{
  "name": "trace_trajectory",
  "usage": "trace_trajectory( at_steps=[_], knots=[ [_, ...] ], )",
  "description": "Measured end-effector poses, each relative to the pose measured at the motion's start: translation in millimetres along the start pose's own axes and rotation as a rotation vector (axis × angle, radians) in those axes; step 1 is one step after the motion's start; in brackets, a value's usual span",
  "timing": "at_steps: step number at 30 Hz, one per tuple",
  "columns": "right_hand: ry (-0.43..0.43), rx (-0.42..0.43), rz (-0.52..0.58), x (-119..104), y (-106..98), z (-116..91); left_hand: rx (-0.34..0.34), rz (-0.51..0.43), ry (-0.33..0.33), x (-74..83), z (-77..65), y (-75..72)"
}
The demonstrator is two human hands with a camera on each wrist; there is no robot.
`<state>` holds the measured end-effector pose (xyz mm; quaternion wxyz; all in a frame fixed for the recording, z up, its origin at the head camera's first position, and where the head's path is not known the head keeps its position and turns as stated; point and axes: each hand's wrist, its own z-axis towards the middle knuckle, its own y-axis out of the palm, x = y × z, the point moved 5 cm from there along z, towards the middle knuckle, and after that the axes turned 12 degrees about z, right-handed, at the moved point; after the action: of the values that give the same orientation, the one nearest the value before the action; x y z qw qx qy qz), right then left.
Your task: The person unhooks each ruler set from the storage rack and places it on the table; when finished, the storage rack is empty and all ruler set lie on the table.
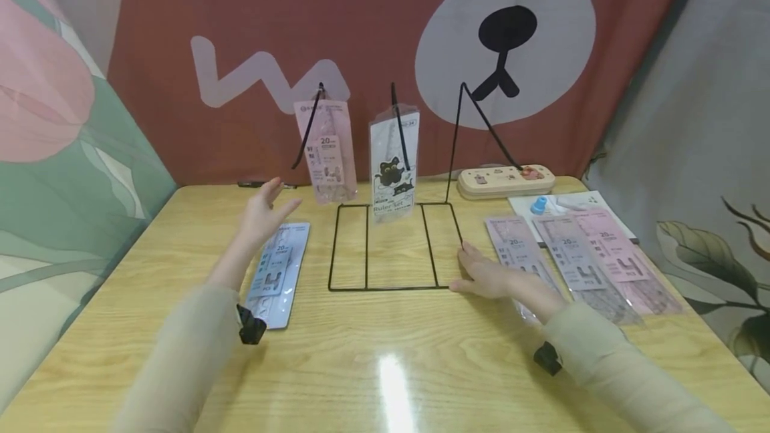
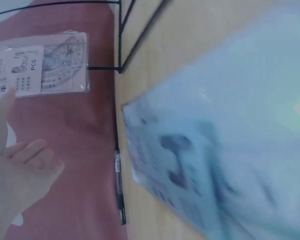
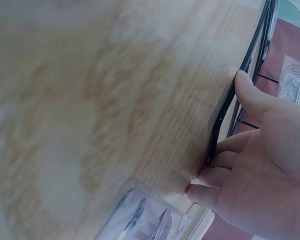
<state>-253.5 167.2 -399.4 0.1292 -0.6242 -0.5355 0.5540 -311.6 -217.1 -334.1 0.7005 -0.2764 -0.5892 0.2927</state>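
A black wire display rack (image 1: 367, 289) stands on the table with upright prongs at its back. On the left prong hangs a pink ruler set packet (image 1: 327, 152). A white ruler set packet with black cats (image 1: 394, 159) hangs from the middle one. My right hand (image 1: 484, 274) grips the rack's front right corner, thumb at the front wire (image 3: 230, 97) and fingers by the side wire. My left hand (image 1: 260, 217) is raised, fingers spread and holding nothing, left of the pink packet. Below it lies a blue ruler set packet (image 1: 279, 272), blurred in the left wrist view.
Several ruler packets (image 1: 568, 262) lie at the right over a white sheet (image 1: 601, 200) with a small blue object (image 1: 539, 204). A cream pencil case (image 1: 505, 181) sits behind the rack. A black pen (image 1: 252, 184) lies at the back left, near the printed cloth (image 1: 240, 5).
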Motion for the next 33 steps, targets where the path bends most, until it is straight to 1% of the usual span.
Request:
trace_trajectory(
  at_steps=[3, 5, 8, 12, 15, 17, 19, 23, 25, 29, 33],
  knots=[
    [-0.004, 0.003, 0.002, 1, -1, 0, -0.017, -0.078, -0.029, 5.9, 18.3, 6.5],
    [-0.008, 0.003, -0.001, 0, -1, 1, -0.037, -0.119, -0.054, 7.6, 26.1, 9.5],
    [-0.007, 0.005, -0.005, 0, 0, 1, -0.053, -0.169, -0.074, 11.9, 35.4, 15.2],
    [-0.001, 0.007, -0.002, 0, 0, 1, -0.076, -0.205, -0.083, 17.8, 43.0, 25.8],
    [0.001, 0.007, 0.0, 1, 1, 1, -0.098, -0.255, -0.092, 20.8, 45.4, 35.2],
    [0.0, 0.007, 0.002, 1, 1, 1, -0.092, -0.291, -0.091, 23.1, 45.9, 40.3],
    [-0.002, 0.007, 0.001, 1, 1, 1, -0.067, -0.292, -0.077, 26.0, 45.4, 44.0],
    [-0.006, 0.006, 0.003, 2, 1, 0, -0.006, -0.235, -0.045, 29.2, 41.0, 47.9],
    [-0.009, 0.008, 0.002, 2, 1, 0, 0.016, -0.225, -0.018, 29.5, 36.8, 48.3],
    [-0.01, 0.008, 0.003, 1, 0, 0, 0.041, -0.217, 0.053, 27.6, 23.4, 44.7],
    [-0.007, 0.006, 0.004, 1, 0, 0, 0.07, -0.211, 0.114, 24.6, 4.9, 37.7]
  ],
)
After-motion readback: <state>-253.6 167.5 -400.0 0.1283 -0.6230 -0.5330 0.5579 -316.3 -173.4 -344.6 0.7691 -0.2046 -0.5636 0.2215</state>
